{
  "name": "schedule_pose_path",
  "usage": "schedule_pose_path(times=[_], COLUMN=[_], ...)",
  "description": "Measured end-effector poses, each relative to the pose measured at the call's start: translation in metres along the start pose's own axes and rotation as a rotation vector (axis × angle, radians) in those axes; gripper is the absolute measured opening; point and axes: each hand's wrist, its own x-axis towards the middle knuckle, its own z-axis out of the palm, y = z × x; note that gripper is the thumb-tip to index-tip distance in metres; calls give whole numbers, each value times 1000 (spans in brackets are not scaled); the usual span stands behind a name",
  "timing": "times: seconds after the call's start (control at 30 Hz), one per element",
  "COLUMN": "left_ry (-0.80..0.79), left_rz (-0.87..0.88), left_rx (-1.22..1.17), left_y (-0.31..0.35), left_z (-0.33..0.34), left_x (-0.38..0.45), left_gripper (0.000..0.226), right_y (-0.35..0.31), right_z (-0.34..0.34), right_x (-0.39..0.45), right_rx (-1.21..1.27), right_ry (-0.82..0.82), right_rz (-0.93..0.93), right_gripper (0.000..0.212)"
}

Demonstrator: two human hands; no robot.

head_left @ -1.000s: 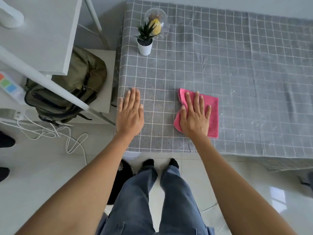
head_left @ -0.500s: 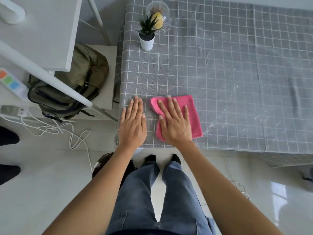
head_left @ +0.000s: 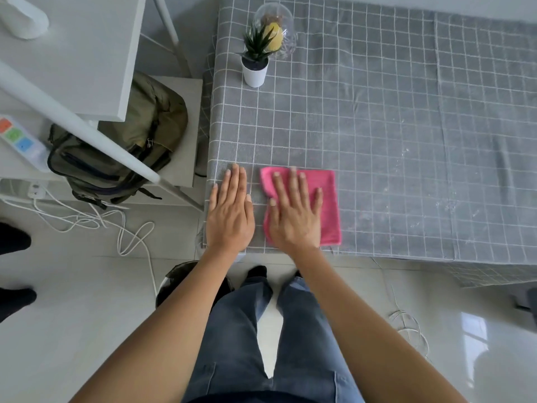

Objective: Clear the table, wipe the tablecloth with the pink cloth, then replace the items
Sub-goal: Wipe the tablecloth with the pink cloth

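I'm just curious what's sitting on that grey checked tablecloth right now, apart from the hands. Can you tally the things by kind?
Pink cloth: 1, flat under the right hand
Potted plant: 1
Clear glass dome with something yellow inside: 1
Total: 3

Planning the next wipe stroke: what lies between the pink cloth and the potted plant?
Head view: only bare tablecloth lies between the pink cloth and the potted plant.
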Motion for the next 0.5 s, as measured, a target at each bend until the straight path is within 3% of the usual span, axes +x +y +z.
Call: schedule_pose_path(times=[0.17,0.33,0.5], left_ry=[3,4,6], left_rz=[10,16,-18], left_rx=[6,-27,0], left_y=[0,1,8], left_z=[-1,-3,-1], left_x=[0,-1,0], left_gripper=[56,54,57], right_y=[8,60,61], right_z=[1,-13,-15], right_x=[-3,3,3], right_rx=[12,28,27], right_ry=[21,35,-2], right_rz=[-162,-21,-22], right_gripper=[53,53,54])
